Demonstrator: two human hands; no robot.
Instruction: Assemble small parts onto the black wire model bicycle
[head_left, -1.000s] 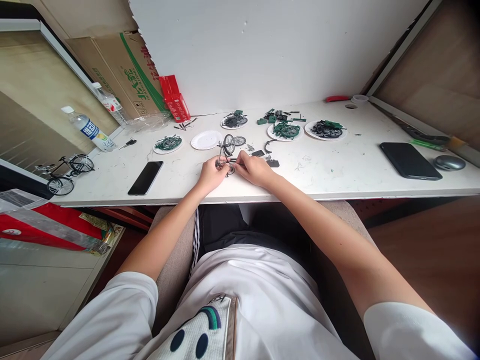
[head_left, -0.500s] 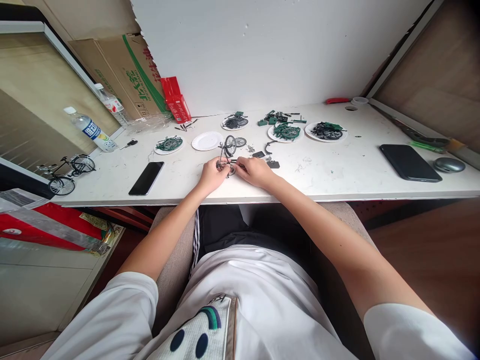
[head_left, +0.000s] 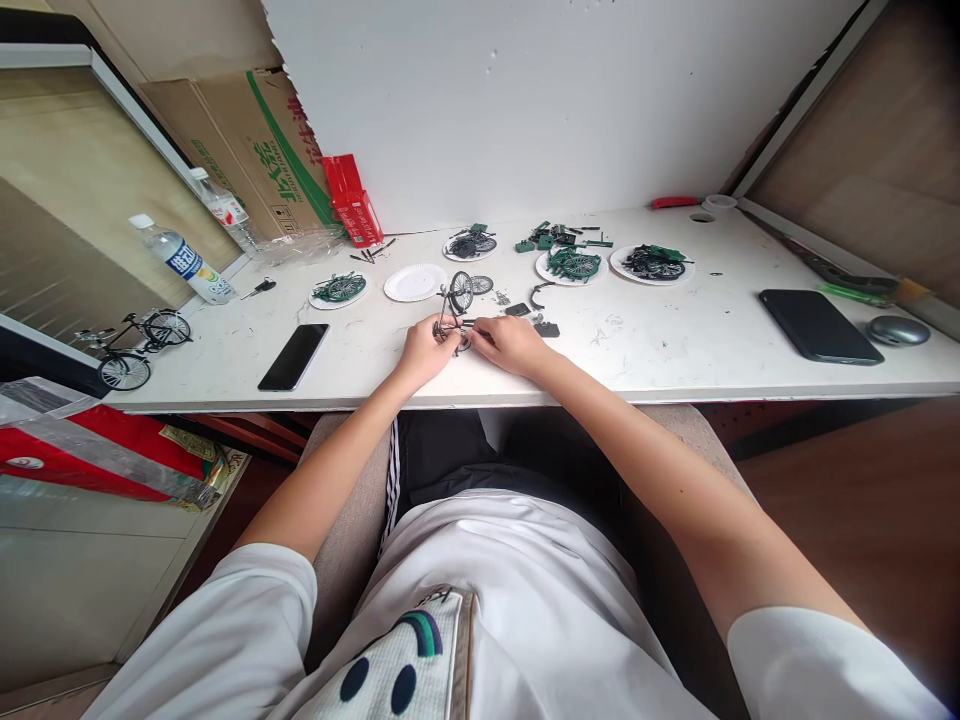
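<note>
A small black model bicycle (head_left: 454, 303), partly built, stands on the white table (head_left: 675, 350) in front of me. My left hand (head_left: 422, 353) is closed on its lower frame from the left. Pinched at the same spot from the right, my right hand (head_left: 512, 344) grips a small part that I cannot make out. One loose wheel (head_left: 480, 284) lies just behind the model. Small dark parts (head_left: 546, 327) lie to the right of my hands.
Paper plates hold green and black parts (head_left: 573, 263), one plate (head_left: 413, 282) is bare. A black phone (head_left: 293, 356) lies left, a finished model bicycle (head_left: 133, 346) at the far left edge. Water bottles (head_left: 182, 260), a cardboard box (head_left: 247, 140), a tablet (head_left: 818, 326) and a mouse (head_left: 897, 329) are around.
Both hands have stayed on the model; the fingers have shifted only slightly.
</note>
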